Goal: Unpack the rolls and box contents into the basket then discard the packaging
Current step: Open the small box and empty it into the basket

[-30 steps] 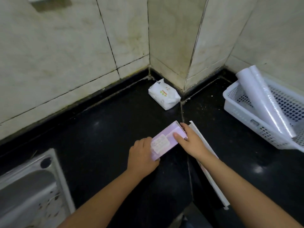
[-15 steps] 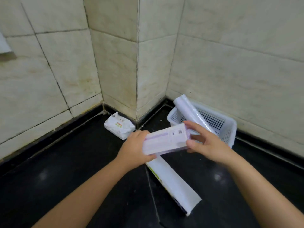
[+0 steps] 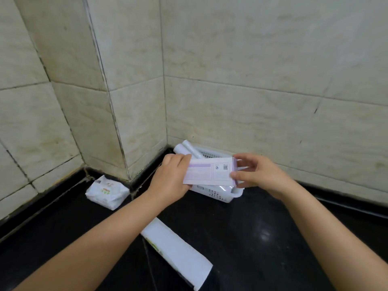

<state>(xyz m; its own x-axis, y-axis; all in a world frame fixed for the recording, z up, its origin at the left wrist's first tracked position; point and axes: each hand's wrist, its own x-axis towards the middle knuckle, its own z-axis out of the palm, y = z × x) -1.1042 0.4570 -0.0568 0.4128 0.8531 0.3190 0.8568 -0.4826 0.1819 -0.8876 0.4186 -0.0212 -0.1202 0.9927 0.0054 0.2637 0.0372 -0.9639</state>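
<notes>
I hold a flat white and lilac box [image 3: 207,172] level above the white perforated basket [image 3: 218,194]. My left hand [image 3: 170,181] grips the box's left end. My right hand [image 3: 258,174] pinches its right end with thumb and fingers at the lilac flap. Two white rolls [image 3: 185,150] lean out of the basket's far left corner; most of the basket is hidden behind the box. A long white empty wrapper [image 3: 178,248] lies flat on the black counter in front of me.
A white pack of wipes [image 3: 107,191] lies on the black counter [image 3: 252,238] at the foot of the tiled wall corner [image 3: 126,122]. Tiled walls close in behind and to the right of the basket.
Both hands lifted the box off the counter and carried it right, over the basket. My view swung right and up; the sink has left the frame.
</notes>
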